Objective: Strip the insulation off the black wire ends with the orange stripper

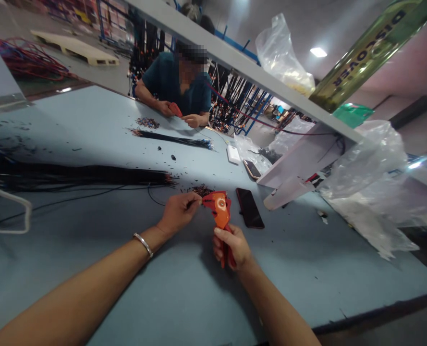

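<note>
My right hand [231,246] is closed round the handles of an orange wire stripper [219,207], held upright over the blue table [184,288]. My left hand [179,211], with a silver bangle on its wrist, pinches a thin black wire against the stripper's jaws. A thick bundle of black wires [72,175] lies to the left, its tips near my left hand. A small pile of stripped bits [201,191] sits just behind the tool.
A black phone [250,207] lies right of the stripper, with another phone [252,169] and a white box [233,154] farther back. A person across the table holds a red tool [175,109]; a second wire bundle [173,139] lies near them. Plastic bags [368,187] and a slanted shelf [235,60] stand on the right.
</note>
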`<state>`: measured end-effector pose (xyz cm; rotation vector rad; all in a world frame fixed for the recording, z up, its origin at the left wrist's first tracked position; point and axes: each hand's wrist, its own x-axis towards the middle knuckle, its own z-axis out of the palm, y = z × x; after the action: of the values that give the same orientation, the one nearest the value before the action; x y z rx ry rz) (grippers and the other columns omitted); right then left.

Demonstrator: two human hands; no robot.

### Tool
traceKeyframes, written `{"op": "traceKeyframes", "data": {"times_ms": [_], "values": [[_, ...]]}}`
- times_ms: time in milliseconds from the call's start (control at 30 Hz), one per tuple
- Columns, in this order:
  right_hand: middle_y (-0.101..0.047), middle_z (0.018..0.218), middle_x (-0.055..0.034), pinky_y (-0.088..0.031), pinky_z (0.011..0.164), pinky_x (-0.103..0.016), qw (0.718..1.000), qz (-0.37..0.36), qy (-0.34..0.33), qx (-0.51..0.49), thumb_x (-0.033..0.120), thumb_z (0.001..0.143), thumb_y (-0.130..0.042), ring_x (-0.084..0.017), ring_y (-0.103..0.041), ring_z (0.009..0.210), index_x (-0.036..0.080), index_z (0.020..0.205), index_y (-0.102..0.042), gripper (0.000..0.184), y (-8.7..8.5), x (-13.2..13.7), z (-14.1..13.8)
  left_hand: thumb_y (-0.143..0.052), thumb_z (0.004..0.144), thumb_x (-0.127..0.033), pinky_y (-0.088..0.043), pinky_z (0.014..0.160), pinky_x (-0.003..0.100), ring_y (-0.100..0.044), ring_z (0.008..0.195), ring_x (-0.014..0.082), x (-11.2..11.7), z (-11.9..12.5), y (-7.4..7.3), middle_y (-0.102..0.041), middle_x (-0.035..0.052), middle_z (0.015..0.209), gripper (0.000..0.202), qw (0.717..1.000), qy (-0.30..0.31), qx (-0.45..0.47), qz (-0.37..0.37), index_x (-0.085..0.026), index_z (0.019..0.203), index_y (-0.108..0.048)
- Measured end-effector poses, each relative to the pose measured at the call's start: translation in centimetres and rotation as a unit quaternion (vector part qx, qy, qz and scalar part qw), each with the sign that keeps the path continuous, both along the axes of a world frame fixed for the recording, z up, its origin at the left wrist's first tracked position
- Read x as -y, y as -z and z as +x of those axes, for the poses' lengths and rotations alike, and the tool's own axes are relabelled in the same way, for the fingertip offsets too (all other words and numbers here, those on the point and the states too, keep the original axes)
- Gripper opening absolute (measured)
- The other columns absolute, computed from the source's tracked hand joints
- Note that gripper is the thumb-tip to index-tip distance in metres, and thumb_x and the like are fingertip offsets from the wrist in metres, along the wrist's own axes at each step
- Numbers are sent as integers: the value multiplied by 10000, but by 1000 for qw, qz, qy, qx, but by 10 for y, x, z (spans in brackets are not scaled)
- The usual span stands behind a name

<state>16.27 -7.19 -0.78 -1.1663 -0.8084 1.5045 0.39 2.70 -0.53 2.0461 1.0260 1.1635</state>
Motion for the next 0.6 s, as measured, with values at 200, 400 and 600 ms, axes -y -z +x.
{"op": "traceKeyframes", "data": {"times_ms": [200,400,600], "values": [[-511,456,63,-389,290,-189,1000,-3,4,-22,381,633,-751,-70,-424,296,160,680,-526,319,-1,-2,-1,-474,816,-264,-362,544,199,-504,533,104,0,2,-1,-608,-25,582,206,1000,-6,-8,-9,-157,748,-637],[-592,552,16,-493,396,-237,998,-10,-24,-52,351,649,-731,-111,-541,404,132,787,-595,293,-5,1,0,-467,814,-240,-354,551,204,-531,561,113,0,2,3,-641,-11,632,198,1000,-9,-27,-12,-158,777,-643],[-578,557,18,-494,401,-245,997,-8,-39,-70,336,684,-707,-111,-532,413,138,802,-601,253,-4,2,5,-477,814,-242,-348,542,204,-518,543,107,-2,1,4,-638,-7,619,202,999,-13,-31,-15,-152,777,-655]]}}
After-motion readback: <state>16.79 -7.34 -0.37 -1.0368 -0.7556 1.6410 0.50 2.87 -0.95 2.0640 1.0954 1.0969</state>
